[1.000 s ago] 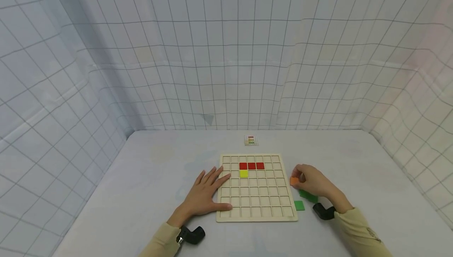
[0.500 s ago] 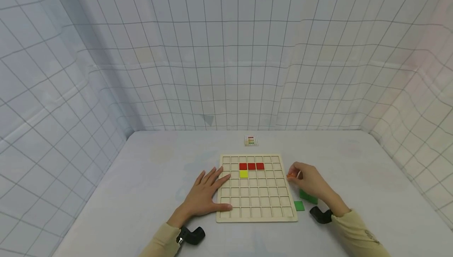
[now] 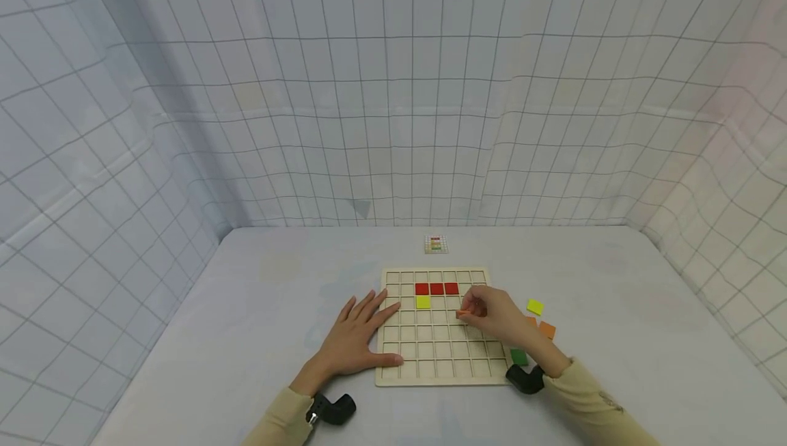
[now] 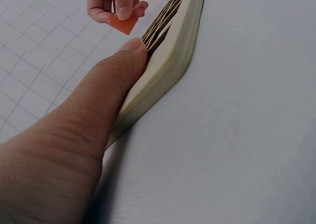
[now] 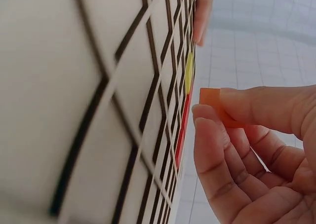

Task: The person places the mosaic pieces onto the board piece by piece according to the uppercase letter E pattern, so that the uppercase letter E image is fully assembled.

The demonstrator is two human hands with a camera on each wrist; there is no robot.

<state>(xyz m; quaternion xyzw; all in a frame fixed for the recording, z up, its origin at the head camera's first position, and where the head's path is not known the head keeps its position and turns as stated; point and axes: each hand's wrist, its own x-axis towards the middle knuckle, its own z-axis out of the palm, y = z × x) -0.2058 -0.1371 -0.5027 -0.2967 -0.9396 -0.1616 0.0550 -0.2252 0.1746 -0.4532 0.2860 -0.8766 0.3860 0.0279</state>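
Now the right hand [image 3: 492,311] has come in over the board [image 3: 408,350]; half a second ago it was still out by the right edge. Thumb and fingers pinch an orange tile [image 5: 210,95], and from the right wrist's side I can see it is held apart from the grid, touching no cell so far. It hangs to the right of the yellow tile [image 3: 423,302], below the row of three red tiles [image 3: 436,289]; which cell it is over I can't say.

With the hand gone from there, a loose yellow tile [image 3: 535,307] and some loose orange tiles [image 3: 547,330] have come into sight on the surface [image 3: 277,309], while a green tile [image 3: 519,356] sits just beside the board.

The left hand [image 3: 349,340] hasn't stirred: fingers spread wide, thumb resting on the board's rim, which I'd guess steadies it.

Nothing set in the grid has changed, so to my eye the work has passed from picking up to carrying across, with no orange laid in yet. The small card [image 3: 436,244] behind shows coloured squares too tiny to read surely.
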